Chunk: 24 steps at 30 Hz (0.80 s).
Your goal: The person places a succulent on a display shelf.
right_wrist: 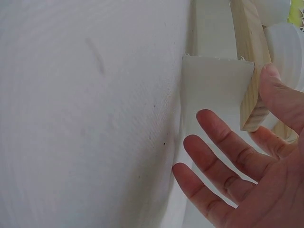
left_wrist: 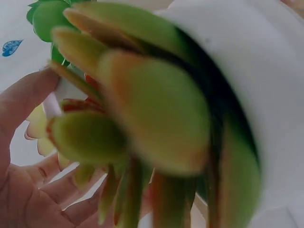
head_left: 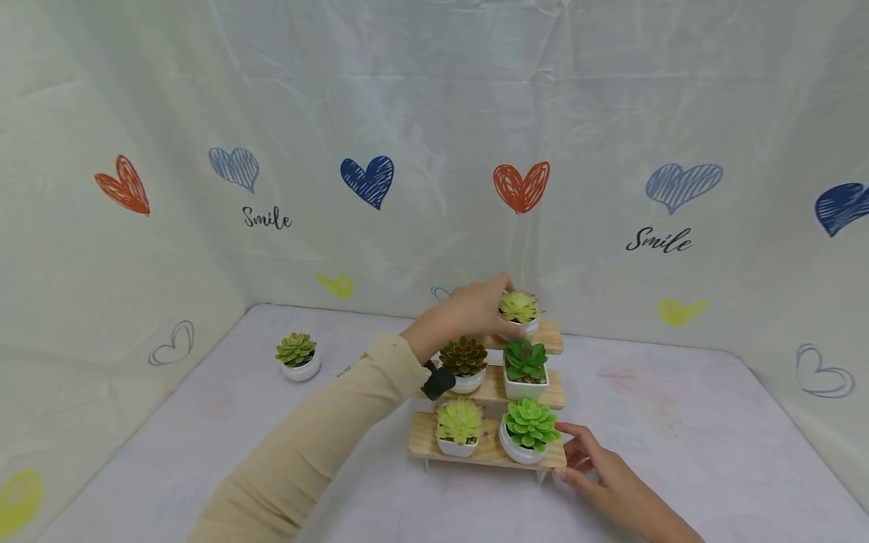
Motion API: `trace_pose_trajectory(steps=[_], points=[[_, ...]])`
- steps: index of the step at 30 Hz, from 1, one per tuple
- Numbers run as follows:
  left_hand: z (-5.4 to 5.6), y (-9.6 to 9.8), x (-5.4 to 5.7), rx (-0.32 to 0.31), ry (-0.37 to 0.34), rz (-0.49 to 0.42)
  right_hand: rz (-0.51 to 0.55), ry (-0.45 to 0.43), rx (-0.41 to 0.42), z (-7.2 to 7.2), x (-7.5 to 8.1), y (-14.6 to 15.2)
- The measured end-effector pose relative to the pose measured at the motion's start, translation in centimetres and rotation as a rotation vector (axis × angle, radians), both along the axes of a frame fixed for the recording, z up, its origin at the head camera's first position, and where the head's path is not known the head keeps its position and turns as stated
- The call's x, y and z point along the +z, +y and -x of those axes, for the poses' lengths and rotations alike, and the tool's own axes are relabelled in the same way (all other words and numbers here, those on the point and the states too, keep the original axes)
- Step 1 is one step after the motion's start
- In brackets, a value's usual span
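Observation:
A three-tier wooden plant stand holds several small potted succulents. My left hand reaches over to the top tier and grips a pale yellow-green succulent in a white pot, thumb at the front and fingers behind. In the left wrist view, a reddish-green succulent close to the camera covers much of the left hand. My right hand pinches the right end of the bottom board between thumb and index finger, its other fingers spread loosely below.
On the middle tier sit a brown-red succulent and a dark green one. The bottom tier bears a yellowish succulent and a bright green one. Another potted succulent stands apart at the table's left. A white curtain hangs behind.

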<state>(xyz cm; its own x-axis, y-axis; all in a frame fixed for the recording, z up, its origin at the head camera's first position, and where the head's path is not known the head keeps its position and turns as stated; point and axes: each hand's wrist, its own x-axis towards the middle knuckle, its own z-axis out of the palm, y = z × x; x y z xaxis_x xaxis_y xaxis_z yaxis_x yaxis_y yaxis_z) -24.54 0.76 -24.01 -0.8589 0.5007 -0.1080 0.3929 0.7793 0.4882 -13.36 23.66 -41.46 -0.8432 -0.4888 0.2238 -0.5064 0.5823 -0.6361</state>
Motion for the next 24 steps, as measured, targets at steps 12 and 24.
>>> trace_pose_trajectory(steps=[12, 24], points=[[-0.1, 0.4, -0.1, 0.008, 0.001, 0.016, -0.020, -0.103, -0.053, -0.1, 0.2, -0.1], [-0.1, -1.0, -0.9, -0.029, 0.043, -0.085, -0.010, -0.045, -0.026, -0.1, 0.1, 0.0]])
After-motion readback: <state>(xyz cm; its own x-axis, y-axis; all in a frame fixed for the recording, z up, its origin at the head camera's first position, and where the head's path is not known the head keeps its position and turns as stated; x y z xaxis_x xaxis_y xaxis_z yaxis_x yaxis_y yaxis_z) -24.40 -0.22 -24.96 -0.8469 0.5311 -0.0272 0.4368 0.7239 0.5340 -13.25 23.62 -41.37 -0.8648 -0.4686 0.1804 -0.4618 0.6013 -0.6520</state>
